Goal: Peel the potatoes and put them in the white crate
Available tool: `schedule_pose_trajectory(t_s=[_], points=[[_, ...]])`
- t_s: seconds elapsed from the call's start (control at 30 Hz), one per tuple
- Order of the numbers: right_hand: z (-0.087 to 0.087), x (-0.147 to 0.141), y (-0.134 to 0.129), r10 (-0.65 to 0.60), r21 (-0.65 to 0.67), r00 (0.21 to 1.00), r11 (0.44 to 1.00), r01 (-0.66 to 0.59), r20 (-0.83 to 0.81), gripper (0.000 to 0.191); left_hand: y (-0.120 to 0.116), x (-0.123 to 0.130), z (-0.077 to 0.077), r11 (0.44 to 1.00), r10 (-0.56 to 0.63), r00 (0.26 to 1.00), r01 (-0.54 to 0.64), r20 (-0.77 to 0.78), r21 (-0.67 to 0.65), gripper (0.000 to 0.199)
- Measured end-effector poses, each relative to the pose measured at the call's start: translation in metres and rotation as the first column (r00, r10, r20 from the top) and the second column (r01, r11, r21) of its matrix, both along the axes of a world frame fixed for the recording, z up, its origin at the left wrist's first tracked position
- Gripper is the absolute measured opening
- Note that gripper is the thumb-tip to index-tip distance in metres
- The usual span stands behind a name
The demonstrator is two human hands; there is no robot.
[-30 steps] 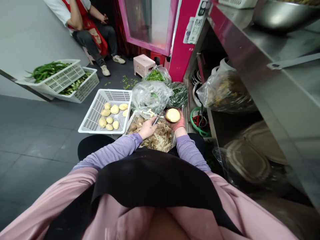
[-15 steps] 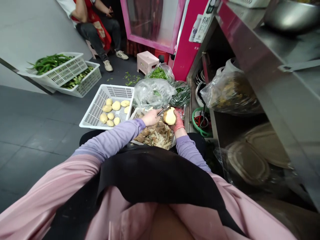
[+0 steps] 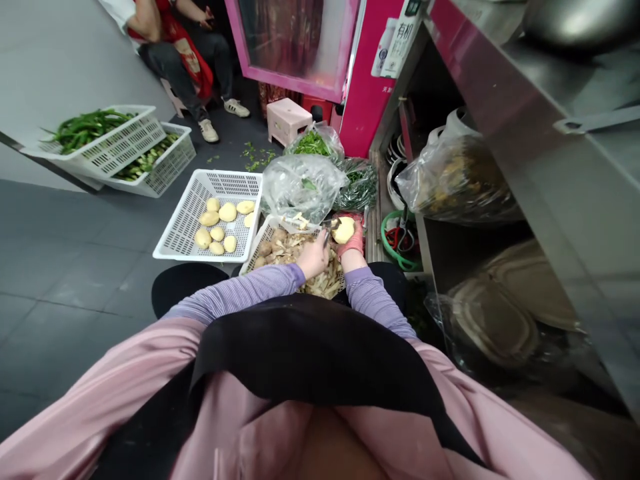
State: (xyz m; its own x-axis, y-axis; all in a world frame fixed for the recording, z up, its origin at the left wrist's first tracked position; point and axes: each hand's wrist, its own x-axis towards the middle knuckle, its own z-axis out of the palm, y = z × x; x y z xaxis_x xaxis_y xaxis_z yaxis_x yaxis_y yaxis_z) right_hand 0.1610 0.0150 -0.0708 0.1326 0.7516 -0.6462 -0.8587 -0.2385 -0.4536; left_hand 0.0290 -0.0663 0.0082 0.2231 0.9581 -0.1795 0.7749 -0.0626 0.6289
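Note:
A peeler (image 3: 327, 235) is gripped in my left hand (image 3: 314, 257), its head close against a mostly peeled potato (image 3: 344, 231). My right hand (image 3: 354, 241), in a reddish glove, holds that potato from its right side; some brown skin shows at its left edge. Beneath both hands is a white basket (image 3: 251, 252) with brown unpeeled potatoes (image 3: 265, 249) on its left and a heap of peelings (image 3: 323, 283). To the left, a larger white crate (image 3: 173, 231) contains several peeled yellow potatoes (image 3: 227, 212).
Bagged greens (image 3: 305, 183) lie beyond the basket, before a pink stool (image 3: 287, 122). A green basket with scissors (image 3: 400, 241) stands by the steel shelving (image 3: 525, 153) at right. Crates of green vegetables (image 3: 125, 143) are at far left; a seated person (image 3: 185, 60) is behind.
My left hand with the peeler has drawn down and nearer to me, turning more upright. The potato has turned a little in my right hand. The whole view has shifted slightly.

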Motion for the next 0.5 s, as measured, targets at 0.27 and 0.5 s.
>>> schedule_pose_trajectory(t_s=[0.27,0.5], points=[[0.019,0.006,-0.002,-0.037,0.051,0.989,0.998,0.044,-0.140,0.040,-0.004,-0.008,-0.010,0.995,0.076,0.977,-0.087,0.201,0.047,0.057],[0.031,0.008,-0.014,0.151,0.140,0.964,0.983,-0.122,-0.218,0.037,0.044,-0.042,0.054,0.996,0.065,0.970,-0.048,0.233,-0.078,0.057]])
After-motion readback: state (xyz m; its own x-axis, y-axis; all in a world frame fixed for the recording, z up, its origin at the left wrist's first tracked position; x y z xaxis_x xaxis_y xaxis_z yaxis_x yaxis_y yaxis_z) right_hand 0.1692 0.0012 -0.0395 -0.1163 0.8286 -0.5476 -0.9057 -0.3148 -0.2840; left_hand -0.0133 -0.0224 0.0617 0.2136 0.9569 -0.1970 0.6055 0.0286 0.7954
